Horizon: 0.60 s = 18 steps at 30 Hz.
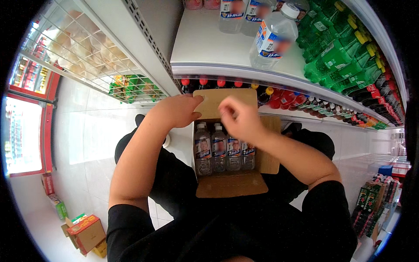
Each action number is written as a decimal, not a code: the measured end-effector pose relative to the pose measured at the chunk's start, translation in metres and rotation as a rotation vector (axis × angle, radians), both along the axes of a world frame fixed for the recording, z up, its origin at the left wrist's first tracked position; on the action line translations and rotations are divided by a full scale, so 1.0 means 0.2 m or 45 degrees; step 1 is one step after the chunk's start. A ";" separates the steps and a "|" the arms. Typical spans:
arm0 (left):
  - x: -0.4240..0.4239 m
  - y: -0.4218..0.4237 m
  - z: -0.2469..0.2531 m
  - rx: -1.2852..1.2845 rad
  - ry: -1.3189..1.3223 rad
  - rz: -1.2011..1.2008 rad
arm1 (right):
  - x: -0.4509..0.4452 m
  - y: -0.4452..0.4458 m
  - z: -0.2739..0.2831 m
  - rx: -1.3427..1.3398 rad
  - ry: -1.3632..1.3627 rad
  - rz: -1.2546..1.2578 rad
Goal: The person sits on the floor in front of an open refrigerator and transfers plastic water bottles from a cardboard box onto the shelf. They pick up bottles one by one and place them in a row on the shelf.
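In front of me, between my knees, stands an open cardboard box (231,187) with its flaps folded out. A row of clear plastic bottles (203,147) with white caps and printed labels shows inside it. My left hand (178,111) is at the upper left corner of the far flap (226,100); its fingertips reach onto the flap, with thumb and forefinger apart. Over the box's right half hovers my right hand (242,121), blurred, its fingers curled in and no object visible in them. It hides part of the bottles and flap.
A similar bottle (274,37) stands near the front edge of the white shelf (209,49), with more behind. Green soda bottles (340,49) crowd the right. Dark-drink bottles (203,83) line the lower shelf. A wire rack (95,46) rises left; cartons (86,232) sit lower left.
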<state>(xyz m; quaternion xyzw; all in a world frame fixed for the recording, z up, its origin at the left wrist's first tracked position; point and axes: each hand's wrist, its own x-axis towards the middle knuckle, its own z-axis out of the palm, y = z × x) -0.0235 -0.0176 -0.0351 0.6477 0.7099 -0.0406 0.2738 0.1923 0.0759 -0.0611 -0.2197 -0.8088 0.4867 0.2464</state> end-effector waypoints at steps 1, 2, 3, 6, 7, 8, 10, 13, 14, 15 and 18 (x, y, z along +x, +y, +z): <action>0.00 0.00 0.01 -0.008 0.011 0.008 | -0.01 0.12 0.04 0.451 0.303 -0.097; 0.01 0.00 0.02 -0.017 0.020 0.014 | 0.01 0.20 0.08 0.611 0.369 -0.165; 0.02 0.00 0.04 -0.026 0.029 0.021 | 0.02 0.29 0.11 0.746 0.488 -0.250; 0.02 -0.01 0.04 -0.004 0.021 0.002 | 0.08 0.50 0.14 0.986 0.576 -0.477; 0.02 0.00 0.04 -0.018 0.022 0.004 | 0.08 0.54 0.15 1.007 0.611 -0.576; 0.02 0.00 0.04 -0.033 0.022 0.006 | 0.07 0.57 0.16 0.944 0.588 -0.593; 0.02 0.00 0.04 -0.030 0.020 -0.001 | 0.06 0.61 0.23 0.816 0.541 -0.632; 0.01 0.00 0.00 -0.001 0.016 -0.019 | 0.02 0.71 0.16 0.212 0.634 -0.281; 0.01 0.00 -0.01 -0.009 0.016 -0.020 | 0.04 0.75 0.15 0.165 0.563 -0.247; 0.01 0.00 -0.01 -0.018 0.015 -0.015 | 0.04 0.76 0.15 0.116 0.491 -0.208; 0.01 0.01 -0.01 -0.020 0.015 -0.014 | 0.05 0.76 0.18 -0.048 0.388 -0.208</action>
